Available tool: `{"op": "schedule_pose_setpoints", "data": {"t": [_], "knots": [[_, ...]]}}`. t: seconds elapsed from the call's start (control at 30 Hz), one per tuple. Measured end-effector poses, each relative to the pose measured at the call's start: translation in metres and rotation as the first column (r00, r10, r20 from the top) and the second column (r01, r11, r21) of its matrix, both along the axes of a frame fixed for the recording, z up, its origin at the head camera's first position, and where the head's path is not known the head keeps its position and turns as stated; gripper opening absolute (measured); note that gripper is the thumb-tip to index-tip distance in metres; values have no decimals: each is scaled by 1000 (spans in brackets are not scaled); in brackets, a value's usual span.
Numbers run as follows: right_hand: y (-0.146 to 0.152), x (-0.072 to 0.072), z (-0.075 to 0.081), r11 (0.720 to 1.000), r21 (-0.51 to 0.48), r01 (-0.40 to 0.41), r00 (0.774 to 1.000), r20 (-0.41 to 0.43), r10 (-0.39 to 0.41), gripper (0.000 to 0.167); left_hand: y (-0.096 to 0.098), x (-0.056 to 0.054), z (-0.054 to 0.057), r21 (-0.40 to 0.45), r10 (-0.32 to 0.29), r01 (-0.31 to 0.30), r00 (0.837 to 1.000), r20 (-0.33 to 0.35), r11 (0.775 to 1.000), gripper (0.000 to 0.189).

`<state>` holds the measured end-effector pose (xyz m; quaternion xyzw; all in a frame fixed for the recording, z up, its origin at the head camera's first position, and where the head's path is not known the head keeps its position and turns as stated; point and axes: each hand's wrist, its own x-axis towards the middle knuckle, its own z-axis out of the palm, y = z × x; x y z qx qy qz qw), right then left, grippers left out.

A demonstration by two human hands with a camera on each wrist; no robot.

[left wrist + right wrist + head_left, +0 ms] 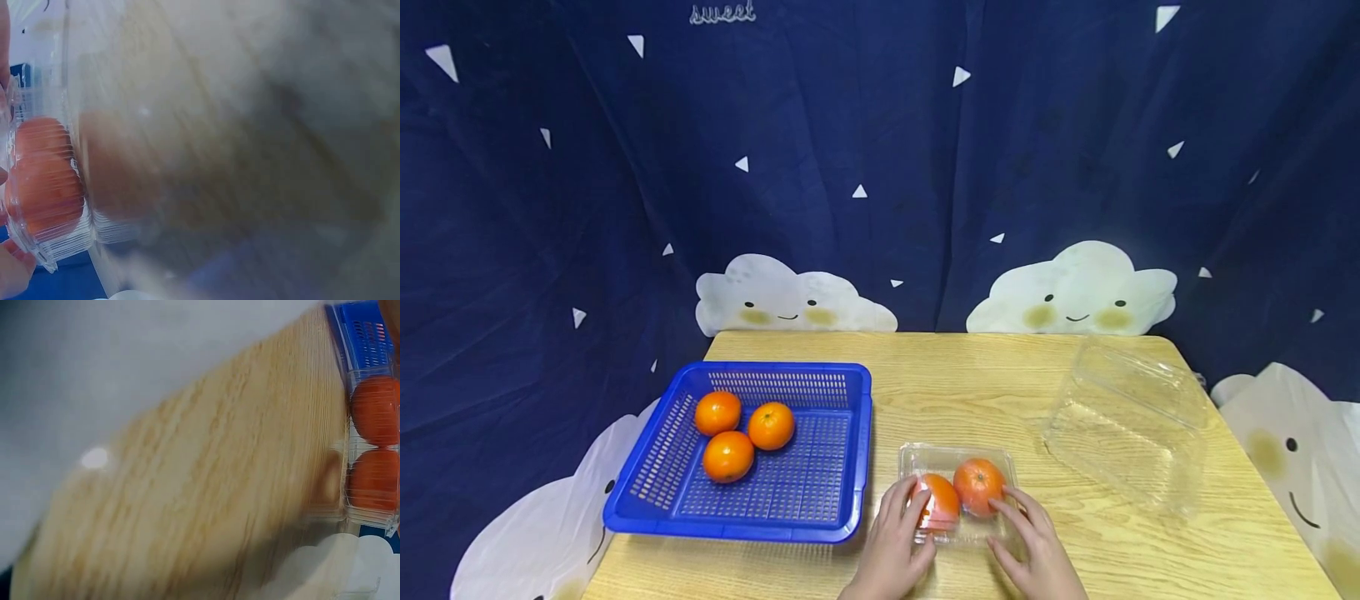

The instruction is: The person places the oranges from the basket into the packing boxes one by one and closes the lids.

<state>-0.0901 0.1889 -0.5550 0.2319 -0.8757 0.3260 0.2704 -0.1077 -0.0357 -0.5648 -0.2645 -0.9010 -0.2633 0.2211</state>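
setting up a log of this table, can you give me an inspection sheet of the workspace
Surface: wooden table, pale, visible grain
Job's things: three oranges in a blue basket; two more oranges in a clear container; a second clear container, open, at the table's right side
Clutter: nothing seen
Hands: left hand and right hand at opposite sides of the container with oranges
Cables: nothing seen
Surroundings: dark blue backdrop with white clouds and triangles

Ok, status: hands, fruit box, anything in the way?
Left hand, right hand on box. Two oranges inside. Basket left, apart; nothing visibly blocking.
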Motion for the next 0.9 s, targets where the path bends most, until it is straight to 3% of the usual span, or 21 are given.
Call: {"op": "schedule_pose_setpoints", "data": {"t": [0.2,0.57,0.9], "knots": [[-2,-4,4,1000,0,25,999,36,-25,54,3,-5,2,-12,22,-22,1000,5,1000,56],[-1,-13,2,994,45,104,983,146,-110,53,9,-16,5,-25,71,-70,996,49,997,54],[2,-28,2,995,42,94,985,138,-99,51,16,-29,9,-15,94,-93,992,79,996,51]]}}
